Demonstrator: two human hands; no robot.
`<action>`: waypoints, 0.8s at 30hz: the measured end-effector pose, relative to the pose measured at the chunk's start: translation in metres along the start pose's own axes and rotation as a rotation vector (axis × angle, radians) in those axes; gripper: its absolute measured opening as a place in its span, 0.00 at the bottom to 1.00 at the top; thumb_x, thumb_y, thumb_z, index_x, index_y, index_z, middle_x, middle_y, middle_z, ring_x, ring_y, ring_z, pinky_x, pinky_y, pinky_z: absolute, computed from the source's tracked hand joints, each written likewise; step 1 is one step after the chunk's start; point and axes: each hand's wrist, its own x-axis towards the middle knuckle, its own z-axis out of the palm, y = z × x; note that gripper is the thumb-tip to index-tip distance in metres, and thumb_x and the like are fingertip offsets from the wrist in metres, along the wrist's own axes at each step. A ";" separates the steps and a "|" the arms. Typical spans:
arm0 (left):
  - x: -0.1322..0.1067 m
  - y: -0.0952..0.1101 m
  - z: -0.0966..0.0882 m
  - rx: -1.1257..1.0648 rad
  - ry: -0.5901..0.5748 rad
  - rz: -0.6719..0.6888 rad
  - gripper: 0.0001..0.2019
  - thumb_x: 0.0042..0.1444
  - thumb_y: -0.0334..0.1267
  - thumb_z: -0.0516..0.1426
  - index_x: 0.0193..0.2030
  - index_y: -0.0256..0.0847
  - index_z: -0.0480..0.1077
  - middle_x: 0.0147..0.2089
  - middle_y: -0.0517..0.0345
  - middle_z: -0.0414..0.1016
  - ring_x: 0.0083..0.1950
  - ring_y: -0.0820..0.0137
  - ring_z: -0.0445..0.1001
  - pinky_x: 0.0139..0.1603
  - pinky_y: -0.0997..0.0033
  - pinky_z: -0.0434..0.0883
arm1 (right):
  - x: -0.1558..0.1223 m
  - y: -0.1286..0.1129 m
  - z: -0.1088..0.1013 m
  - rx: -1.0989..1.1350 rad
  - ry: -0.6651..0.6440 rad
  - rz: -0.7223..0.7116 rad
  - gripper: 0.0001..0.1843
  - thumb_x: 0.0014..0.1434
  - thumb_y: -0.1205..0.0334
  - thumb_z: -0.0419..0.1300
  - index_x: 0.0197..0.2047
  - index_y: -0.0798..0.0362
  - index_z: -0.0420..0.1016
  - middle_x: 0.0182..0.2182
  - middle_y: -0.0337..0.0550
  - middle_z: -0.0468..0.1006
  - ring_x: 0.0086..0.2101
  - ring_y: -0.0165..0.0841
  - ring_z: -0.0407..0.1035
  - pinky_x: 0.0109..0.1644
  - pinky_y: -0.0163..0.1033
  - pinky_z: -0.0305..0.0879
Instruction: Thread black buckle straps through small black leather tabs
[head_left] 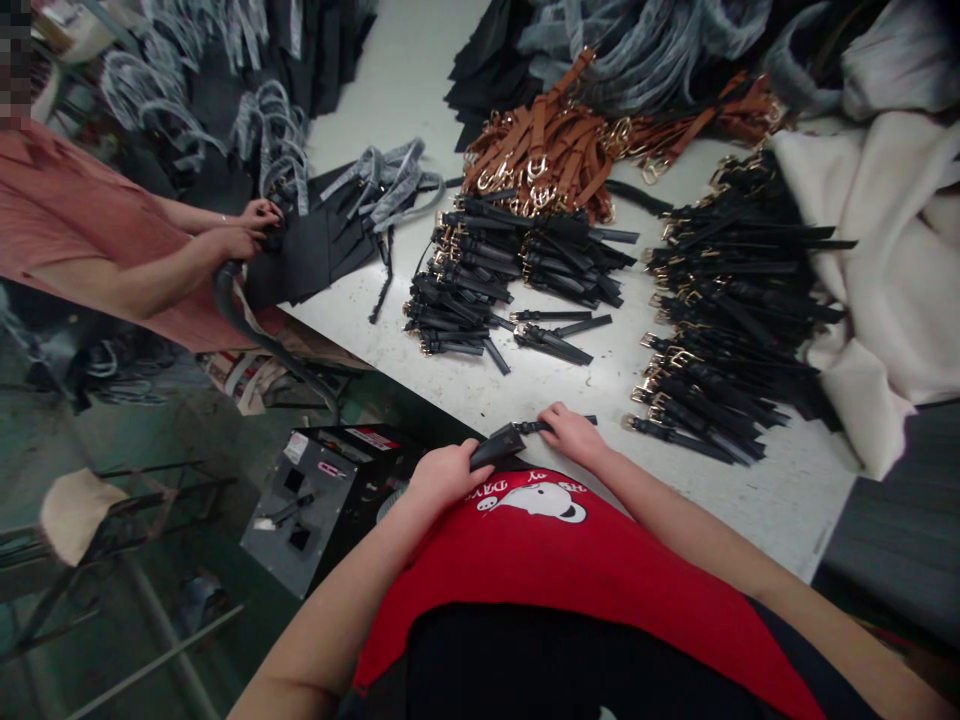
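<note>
At the table's near edge, my left hand is closed around a dark, boxy black piece, whose kind I cannot make out. A short black strap runs from the end of that piece to my right hand, whose fingers are closed on it; its tip sticks out past them. Whether strap and piece are joined or only touch, I cannot tell. Just beyond lie a few black buckle straps, near a larger pile of black straps with gold buckles.
Brown buckle straps lie behind the black ones. More black straps are stacked right, beside cream cloth. A co-worker handles black pieces at left. A black machine box stands below the table edge.
</note>
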 end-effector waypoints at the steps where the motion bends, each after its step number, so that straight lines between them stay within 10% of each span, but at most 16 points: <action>1: 0.000 0.000 0.001 0.004 0.006 0.007 0.23 0.54 0.59 0.45 0.47 0.45 0.66 0.36 0.52 0.75 0.37 0.62 0.75 0.34 0.69 0.68 | 0.000 0.000 0.000 0.005 0.007 -0.014 0.14 0.57 0.61 0.51 0.47 0.51 0.67 0.44 0.46 0.67 0.41 0.31 0.66 0.42 0.33 0.58; 16: -0.003 0.007 -0.002 0.055 0.010 0.021 0.23 0.54 0.58 0.45 0.46 0.45 0.66 0.36 0.52 0.76 0.37 0.61 0.75 0.33 0.67 0.68 | -0.004 0.013 -0.001 0.148 0.139 0.028 0.16 0.58 0.62 0.48 0.49 0.54 0.66 0.44 0.46 0.69 0.43 0.31 0.64 0.45 0.35 0.58; 24: 0.026 0.059 -0.024 0.109 0.042 0.077 0.22 0.54 0.55 0.49 0.47 0.42 0.67 0.40 0.49 0.76 0.42 0.59 0.75 0.40 0.65 0.69 | -0.009 0.027 0.005 0.001 0.183 0.069 0.13 0.59 0.61 0.48 0.41 0.51 0.71 0.39 0.45 0.70 0.41 0.33 0.63 0.44 0.36 0.56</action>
